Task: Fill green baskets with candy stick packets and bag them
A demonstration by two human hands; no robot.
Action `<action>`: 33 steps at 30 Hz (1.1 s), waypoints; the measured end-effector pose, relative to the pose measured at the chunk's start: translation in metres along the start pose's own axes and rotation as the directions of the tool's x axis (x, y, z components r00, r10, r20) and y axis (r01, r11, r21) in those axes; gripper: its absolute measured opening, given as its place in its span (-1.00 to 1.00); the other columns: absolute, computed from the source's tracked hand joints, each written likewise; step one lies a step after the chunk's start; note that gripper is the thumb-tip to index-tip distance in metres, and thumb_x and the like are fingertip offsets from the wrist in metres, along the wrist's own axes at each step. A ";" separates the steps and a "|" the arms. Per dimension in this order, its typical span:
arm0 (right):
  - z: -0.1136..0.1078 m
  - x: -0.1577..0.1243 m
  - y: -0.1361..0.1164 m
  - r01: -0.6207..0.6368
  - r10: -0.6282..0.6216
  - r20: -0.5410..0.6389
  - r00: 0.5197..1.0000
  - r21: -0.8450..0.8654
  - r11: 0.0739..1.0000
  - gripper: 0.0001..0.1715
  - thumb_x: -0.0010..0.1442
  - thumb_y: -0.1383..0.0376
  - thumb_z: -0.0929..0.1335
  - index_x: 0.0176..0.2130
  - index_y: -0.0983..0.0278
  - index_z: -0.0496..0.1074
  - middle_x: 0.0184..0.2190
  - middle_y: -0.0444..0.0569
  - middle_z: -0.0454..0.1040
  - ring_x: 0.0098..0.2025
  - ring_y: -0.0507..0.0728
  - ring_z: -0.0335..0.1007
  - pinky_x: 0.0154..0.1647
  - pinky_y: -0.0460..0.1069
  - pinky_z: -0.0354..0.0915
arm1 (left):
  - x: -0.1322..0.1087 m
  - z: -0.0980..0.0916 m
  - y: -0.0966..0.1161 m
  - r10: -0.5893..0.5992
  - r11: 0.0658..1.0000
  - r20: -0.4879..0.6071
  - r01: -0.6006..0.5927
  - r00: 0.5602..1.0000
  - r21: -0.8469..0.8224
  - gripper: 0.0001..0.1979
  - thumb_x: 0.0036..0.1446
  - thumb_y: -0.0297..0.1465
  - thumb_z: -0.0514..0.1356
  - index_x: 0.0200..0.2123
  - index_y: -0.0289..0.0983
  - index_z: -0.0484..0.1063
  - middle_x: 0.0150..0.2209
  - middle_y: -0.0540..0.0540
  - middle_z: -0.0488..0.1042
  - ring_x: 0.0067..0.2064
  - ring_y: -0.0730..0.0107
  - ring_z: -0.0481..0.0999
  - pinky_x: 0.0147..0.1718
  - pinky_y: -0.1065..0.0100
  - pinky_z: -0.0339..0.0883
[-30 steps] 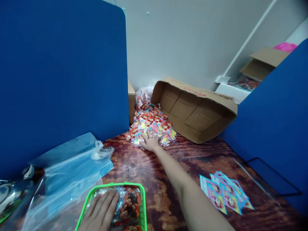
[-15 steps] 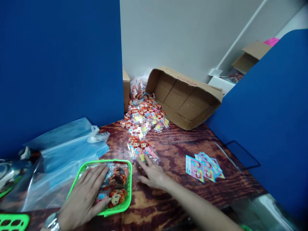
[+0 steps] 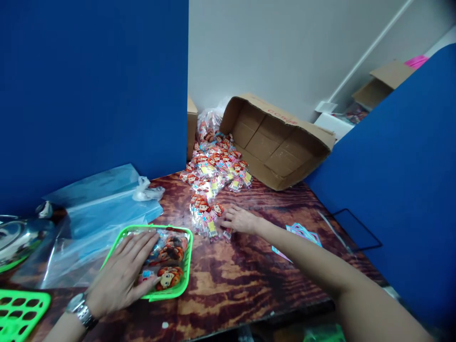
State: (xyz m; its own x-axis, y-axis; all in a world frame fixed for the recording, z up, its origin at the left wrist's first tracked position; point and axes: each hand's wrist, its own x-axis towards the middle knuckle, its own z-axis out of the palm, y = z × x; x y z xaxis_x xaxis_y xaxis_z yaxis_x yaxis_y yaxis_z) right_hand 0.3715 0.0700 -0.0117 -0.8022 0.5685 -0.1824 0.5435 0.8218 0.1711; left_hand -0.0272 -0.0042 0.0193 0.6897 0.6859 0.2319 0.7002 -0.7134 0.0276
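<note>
Brown table (image 3: 228, 294): left hand (image 3: 119, 275) flat, partly hiding packets (image 3: 170, 278); right hand (image 3: 242, 221) blurred, grip unclear.

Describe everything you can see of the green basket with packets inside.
The bright green basket looks like plastic, a rounded rectangle with a thin rim and slotted walls. It stands upright on the streaky brown tabletop, beside clear plastic sheeting. Packets printed with figures lie inside; the left hand rests flat over them, hiding the near left corner.
</note>
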 end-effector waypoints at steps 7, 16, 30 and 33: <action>-0.016 0.025 -0.005 0.216 -0.219 -0.083 0.972 -0.051 0.975 -0.82 0.29 0.28 0.22 -0.18 0.20 0.40 0.23 -0.10 0.14 0.26 0.19 -0.03 0.24 0.21 -0.11 | -0.001 0.003 -0.001 -0.003 1.000 0.004 0.003 1.000 0.003 -0.19 0.07 -0.01 0.09 0.29 -0.21 -0.12 0.21 -0.18 0.23 0.18 0.09 0.24 0.17 0.08 -0.04; -0.013 0.050 -0.002 0.227 -0.234 -0.085 0.969 -0.076 0.971 -0.69 0.34 0.39 0.11 -0.07 0.24 0.35 -0.24 -0.04 0.46 -0.11 0.07 0.30 0.11 0.12 0.07 | -0.002 0.002 0.001 -0.015 1.000 -0.008 0.015 1.000 0.015 -0.19 0.08 0.00 0.08 0.29 -0.22 -0.11 0.21 -0.17 0.22 0.19 0.10 0.22 0.19 0.08 -0.08; -0.016 0.051 -0.001 0.161 -0.161 -0.017 0.987 0.004 0.987 -0.73 0.29 0.37 0.16 -0.11 0.28 0.38 -0.13 0.06 0.44 0.04 0.13 0.24 0.18 0.16 -0.02 | 0.003 -0.001 -0.006 0.017 1.000 -0.007 -0.017 1.000 -0.020 -0.19 0.08 -0.01 0.08 0.30 -0.21 -0.13 0.21 -0.17 0.22 0.19 0.11 0.22 0.19 0.10 -0.06; -0.019 0.053 -0.002 0.145 -0.145 -0.007 0.989 0.024 0.989 -0.68 0.27 0.36 0.17 -0.01 0.31 0.33 -0.22 0.05 0.46 -0.11 0.12 0.33 0.12 0.16 0.06 | 0.003 -0.001 -0.006 0.018 1.000 -0.008 -0.019 1.000 -0.013 -0.18 0.07 0.00 0.09 0.29 -0.23 -0.11 0.21 -0.19 0.22 0.19 0.10 0.22 0.18 0.10 -0.06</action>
State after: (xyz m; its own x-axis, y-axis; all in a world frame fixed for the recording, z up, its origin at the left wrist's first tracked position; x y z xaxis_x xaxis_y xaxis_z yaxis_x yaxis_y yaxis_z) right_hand 0.3228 0.0975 -0.0030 -0.8740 0.4435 -0.1985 0.4275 0.8961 0.1196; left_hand -0.0291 0.0019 0.0208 0.7010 0.6714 0.2404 0.6848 -0.7278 0.0360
